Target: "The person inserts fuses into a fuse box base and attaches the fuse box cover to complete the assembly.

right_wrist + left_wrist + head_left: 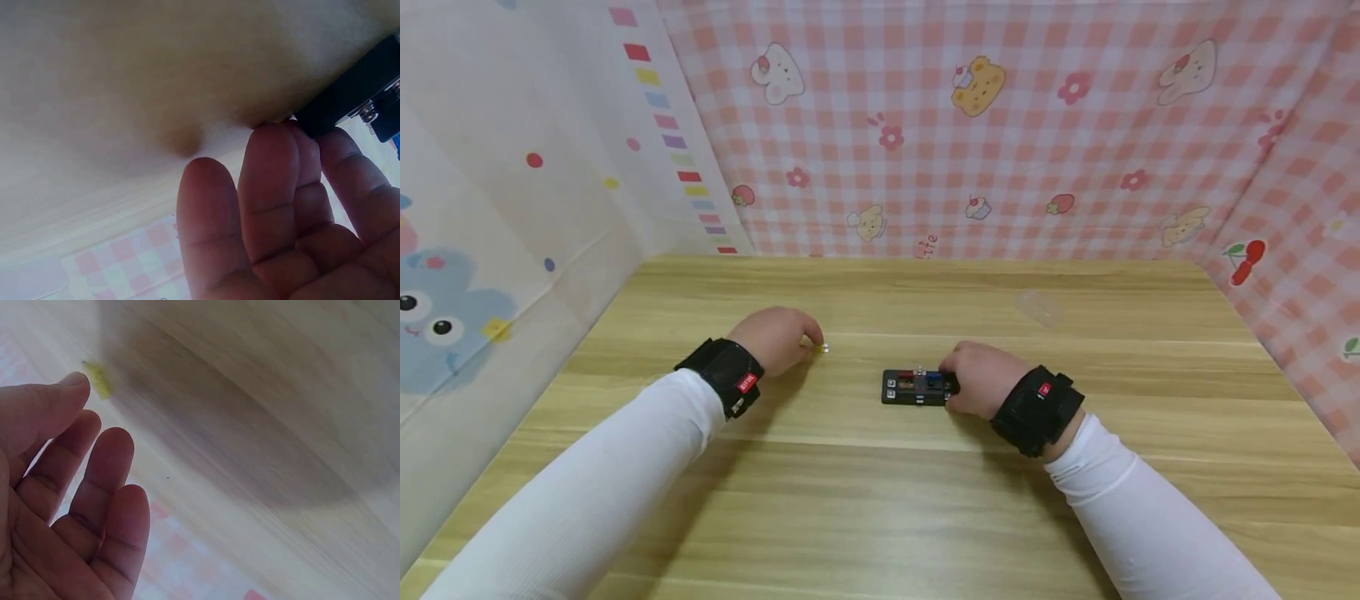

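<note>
A small yellow blade fuse (824,347) with shiny metal ends is at the fingertips of my left hand (781,340), which pinches it low over the left-middle of the table. In the left wrist view the yellow fuse (98,380) shows just past the thumb tip; the index finger is mostly hidden. Right of it lies a black fuse block (898,399) with red, brownish and blue fuses and metal terminals. My right hand (988,379) grips the block's right end, covering part of it. The right wrist view shows the fingers against the end of the block (350,87).
A clear plastic piece (1041,308) lies on the wooden table (880,492) toward the back right. Patterned cloth (917,167) hangs behind the table and along both sides.
</note>
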The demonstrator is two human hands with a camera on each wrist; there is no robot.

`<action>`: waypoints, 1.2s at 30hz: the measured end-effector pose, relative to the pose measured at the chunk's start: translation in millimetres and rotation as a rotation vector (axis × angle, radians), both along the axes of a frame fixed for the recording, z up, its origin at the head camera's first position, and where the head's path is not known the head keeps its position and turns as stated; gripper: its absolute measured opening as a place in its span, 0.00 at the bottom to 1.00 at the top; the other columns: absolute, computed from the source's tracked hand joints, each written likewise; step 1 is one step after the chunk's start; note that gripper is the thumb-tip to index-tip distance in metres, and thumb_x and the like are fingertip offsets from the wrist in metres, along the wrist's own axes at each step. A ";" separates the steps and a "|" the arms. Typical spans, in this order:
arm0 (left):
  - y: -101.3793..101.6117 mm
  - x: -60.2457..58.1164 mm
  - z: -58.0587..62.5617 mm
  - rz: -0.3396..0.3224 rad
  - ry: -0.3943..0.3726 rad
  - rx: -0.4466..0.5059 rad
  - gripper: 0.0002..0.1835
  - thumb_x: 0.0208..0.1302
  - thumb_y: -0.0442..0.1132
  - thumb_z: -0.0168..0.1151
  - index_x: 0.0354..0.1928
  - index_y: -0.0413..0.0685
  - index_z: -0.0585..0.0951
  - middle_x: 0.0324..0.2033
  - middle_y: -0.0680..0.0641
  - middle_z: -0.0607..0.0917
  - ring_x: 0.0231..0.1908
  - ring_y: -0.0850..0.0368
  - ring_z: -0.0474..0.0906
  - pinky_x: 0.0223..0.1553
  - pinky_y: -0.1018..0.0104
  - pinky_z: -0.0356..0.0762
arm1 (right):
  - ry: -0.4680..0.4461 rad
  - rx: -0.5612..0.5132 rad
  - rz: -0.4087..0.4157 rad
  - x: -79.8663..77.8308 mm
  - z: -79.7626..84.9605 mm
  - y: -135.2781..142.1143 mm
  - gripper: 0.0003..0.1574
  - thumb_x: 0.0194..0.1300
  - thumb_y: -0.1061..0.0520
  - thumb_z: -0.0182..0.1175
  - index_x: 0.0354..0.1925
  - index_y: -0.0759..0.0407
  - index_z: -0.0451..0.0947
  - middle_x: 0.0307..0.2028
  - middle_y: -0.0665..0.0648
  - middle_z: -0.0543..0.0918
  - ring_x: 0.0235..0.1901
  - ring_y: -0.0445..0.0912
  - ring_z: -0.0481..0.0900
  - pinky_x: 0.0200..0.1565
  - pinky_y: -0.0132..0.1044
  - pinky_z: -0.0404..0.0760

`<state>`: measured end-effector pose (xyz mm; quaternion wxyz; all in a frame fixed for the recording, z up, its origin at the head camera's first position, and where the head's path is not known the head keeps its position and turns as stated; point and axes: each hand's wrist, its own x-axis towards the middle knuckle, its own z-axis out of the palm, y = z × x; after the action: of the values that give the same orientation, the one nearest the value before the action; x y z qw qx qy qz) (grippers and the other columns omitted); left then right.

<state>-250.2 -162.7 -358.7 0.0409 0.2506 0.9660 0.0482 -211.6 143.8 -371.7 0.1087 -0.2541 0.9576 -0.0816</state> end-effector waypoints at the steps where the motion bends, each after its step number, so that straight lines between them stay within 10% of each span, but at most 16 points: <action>1: -0.3 -0.6 -0.6 -0.004 0.000 -0.001 0.09 0.56 0.38 0.65 0.40 0.53 0.85 0.40 0.51 0.85 0.43 0.53 0.76 0.48 0.53 0.73 | 0.001 0.000 0.001 -0.2 -0.4 -0.1 0.29 0.48 0.52 0.70 0.50 0.59 0.79 0.42 0.55 0.77 0.33 0.44 0.72 0.41 0.41 0.75; 36: 2.7 -13.7 -15.0 -0.059 0.092 -0.039 0.02 0.54 0.40 0.68 0.29 0.58 0.85 0.30 0.58 0.84 0.34 0.61 0.75 0.39 0.59 0.76 | 0.026 0.005 0.032 0.3 1.1 -0.4 0.29 0.48 0.52 0.71 0.49 0.60 0.79 0.41 0.55 0.78 0.34 0.44 0.72 0.42 0.42 0.75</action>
<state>-264.0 -160.1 -373.7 0.0026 0.2801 0.9598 0.0164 -211.4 143.4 -370.5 0.0984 -0.2702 0.9549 -0.0740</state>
